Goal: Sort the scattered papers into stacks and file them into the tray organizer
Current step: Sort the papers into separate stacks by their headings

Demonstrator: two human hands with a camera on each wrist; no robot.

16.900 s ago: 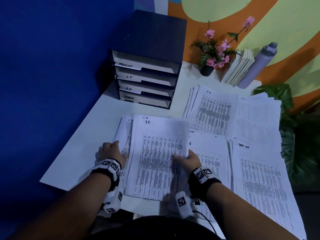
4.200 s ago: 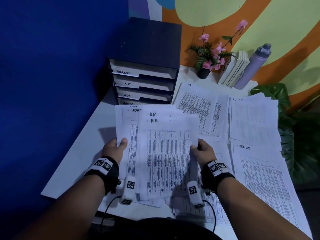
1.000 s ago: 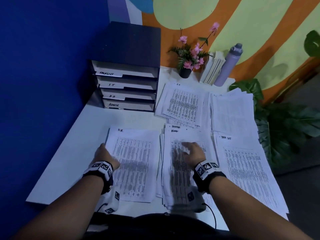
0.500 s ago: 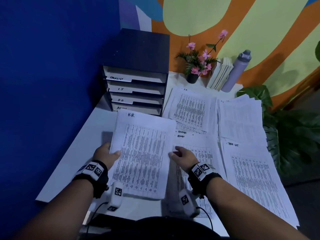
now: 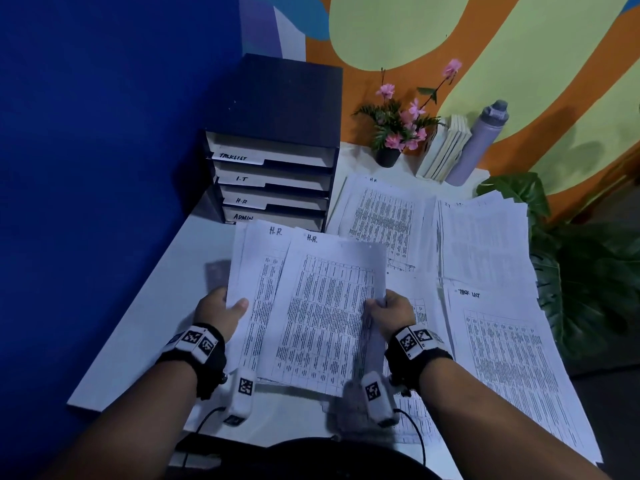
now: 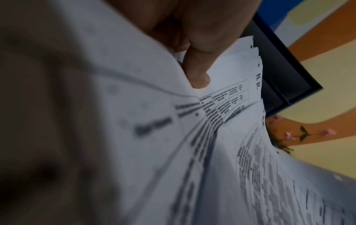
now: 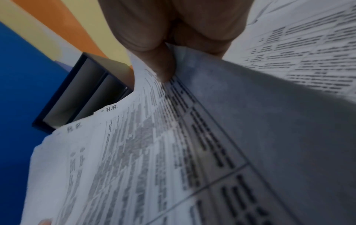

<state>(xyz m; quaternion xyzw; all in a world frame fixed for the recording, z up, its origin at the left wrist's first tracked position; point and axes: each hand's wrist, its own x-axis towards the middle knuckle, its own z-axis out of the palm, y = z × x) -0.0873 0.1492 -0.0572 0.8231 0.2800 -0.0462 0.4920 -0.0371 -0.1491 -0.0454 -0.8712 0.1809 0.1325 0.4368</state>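
I hold a fanned stack of printed sheets marked H.R. lifted off the white table. My left hand grips its left edge, thumb on top. My right hand pinches the right edge. The stack tilts toward the dark tray organizer, whose slots read Tasklist, I.T, H.R and Admin. More paper piles lie to the right: another H.R. pile, an unreadable pile and a Task List pile.
A potted pink flower, several upright books and a grey bottle stand at the table's back edge. A blue wall runs along the left. A leafy plant stands off the table's right side.
Both hands have lifted the H.R. stack higher off the table and nearer the organizer; its sheets have fanned apart. The right hand moved from the Admin pile to the stack's right edge.
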